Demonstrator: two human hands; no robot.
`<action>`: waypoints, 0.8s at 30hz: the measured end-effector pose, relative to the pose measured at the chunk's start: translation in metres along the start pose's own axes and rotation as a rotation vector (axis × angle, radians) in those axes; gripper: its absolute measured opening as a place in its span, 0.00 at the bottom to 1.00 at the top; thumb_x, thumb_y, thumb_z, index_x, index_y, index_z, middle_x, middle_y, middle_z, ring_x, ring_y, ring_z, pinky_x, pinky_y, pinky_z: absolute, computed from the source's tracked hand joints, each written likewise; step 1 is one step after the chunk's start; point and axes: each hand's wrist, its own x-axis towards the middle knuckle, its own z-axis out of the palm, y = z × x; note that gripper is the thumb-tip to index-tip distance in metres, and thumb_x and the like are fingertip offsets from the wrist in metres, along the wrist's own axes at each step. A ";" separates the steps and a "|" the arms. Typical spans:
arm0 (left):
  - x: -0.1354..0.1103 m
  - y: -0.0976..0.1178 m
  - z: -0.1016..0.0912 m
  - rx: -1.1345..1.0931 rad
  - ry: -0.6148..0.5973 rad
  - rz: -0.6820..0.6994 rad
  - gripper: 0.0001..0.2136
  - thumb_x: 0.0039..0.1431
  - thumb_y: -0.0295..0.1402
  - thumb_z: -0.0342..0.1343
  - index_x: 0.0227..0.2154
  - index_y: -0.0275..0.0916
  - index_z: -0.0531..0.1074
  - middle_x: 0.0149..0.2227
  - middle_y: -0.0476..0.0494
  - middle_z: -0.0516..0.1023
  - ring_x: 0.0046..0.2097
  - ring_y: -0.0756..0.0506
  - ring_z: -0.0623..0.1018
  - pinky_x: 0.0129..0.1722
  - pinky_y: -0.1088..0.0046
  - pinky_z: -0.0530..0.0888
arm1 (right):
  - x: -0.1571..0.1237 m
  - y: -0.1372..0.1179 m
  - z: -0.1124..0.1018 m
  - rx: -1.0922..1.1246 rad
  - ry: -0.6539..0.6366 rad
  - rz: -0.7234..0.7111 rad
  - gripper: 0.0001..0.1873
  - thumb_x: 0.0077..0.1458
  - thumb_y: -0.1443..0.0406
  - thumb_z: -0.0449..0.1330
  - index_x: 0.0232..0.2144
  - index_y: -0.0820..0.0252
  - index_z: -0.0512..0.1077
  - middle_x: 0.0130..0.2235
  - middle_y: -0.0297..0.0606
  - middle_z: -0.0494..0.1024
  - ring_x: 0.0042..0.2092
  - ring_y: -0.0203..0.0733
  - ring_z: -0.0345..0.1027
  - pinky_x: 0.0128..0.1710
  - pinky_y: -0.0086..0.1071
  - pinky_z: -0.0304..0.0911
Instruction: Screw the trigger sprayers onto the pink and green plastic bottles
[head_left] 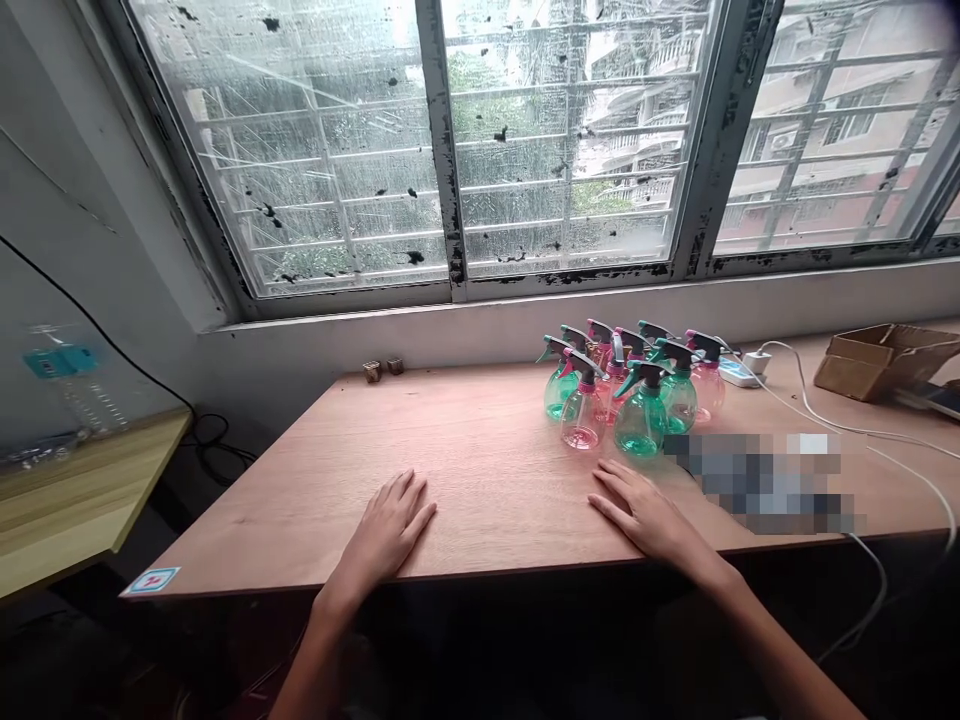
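My left hand (391,522) rests flat on the wooden table (480,500) near its front edge, holding nothing. To the right, my right hand (636,508) also lies on the tabletop with its fingers apart. Just beyond my right hand stands a cluster of several spray bottles, upright and close together. A clear green spray bottle (642,420) and a clear pink spray bottle (582,415) are at its front, nearest my fingertips but apart from them. The bottles at the back are partly hidden by those in front.
A blurred patch (765,485) covers something right of my right hand. Behind are a power strip (741,372), white cables (832,422) and an open cardboard box (870,365). Two small brown objects (383,369) sit at the back edge. Another table (97,500) stands left.
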 end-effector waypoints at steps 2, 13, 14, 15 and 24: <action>0.000 0.000 0.000 0.001 -0.007 -0.007 0.26 0.68 0.49 0.41 0.63 0.42 0.62 0.68 0.38 0.60 0.68 0.35 0.59 0.64 0.51 0.60 | 0.000 0.000 0.000 0.004 0.000 0.001 0.29 0.65 0.52 0.52 0.57 0.69 0.71 0.62 0.56 0.69 0.64 0.59 0.60 0.63 0.52 0.57; 0.000 0.003 -0.004 0.013 -0.005 0.003 0.25 0.69 0.46 0.43 0.62 0.40 0.63 0.68 0.36 0.60 0.68 0.35 0.59 0.64 0.51 0.60 | 0.000 -0.001 0.000 0.019 0.007 -0.004 0.30 0.65 0.52 0.51 0.56 0.71 0.71 0.62 0.57 0.69 0.64 0.59 0.59 0.63 0.52 0.57; 0.000 0.003 -0.004 0.012 -0.001 0.005 0.24 0.69 0.46 0.42 0.62 0.40 0.63 0.68 0.36 0.60 0.68 0.35 0.59 0.64 0.51 0.60 | 0.000 -0.001 0.000 0.021 0.010 -0.004 0.29 0.64 0.53 0.52 0.56 0.70 0.72 0.61 0.57 0.70 0.64 0.59 0.60 0.63 0.52 0.57; 0.000 0.003 -0.004 0.011 0.002 0.007 0.24 0.69 0.46 0.42 0.62 0.41 0.63 0.68 0.36 0.61 0.68 0.35 0.60 0.64 0.51 0.60 | 0.000 -0.001 0.000 0.023 0.013 -0.004 0.29 0.64 0.53 0.52 0.56 0.69 0.72 0.61 0.56 0.70 0.64 0.59 0.60 0.63 0.52 0.57; 0.000 0.001 -0.002 0.002 0.011 0.011 0.24 0.68 0.47 0.43 0.61 0.40 0.65 0.67 0.37 0.62 0.68 0.35 0.60 0.64 0.52 0.60 | 0.000 -0.002 -0.001 0.039 0.040 -0.011 0.27 0.64 0.53 0.53 0.55 0.66 0.73 0.61 0.55 0.71 0.63 0.59 0.62 0.62 0.52 0.58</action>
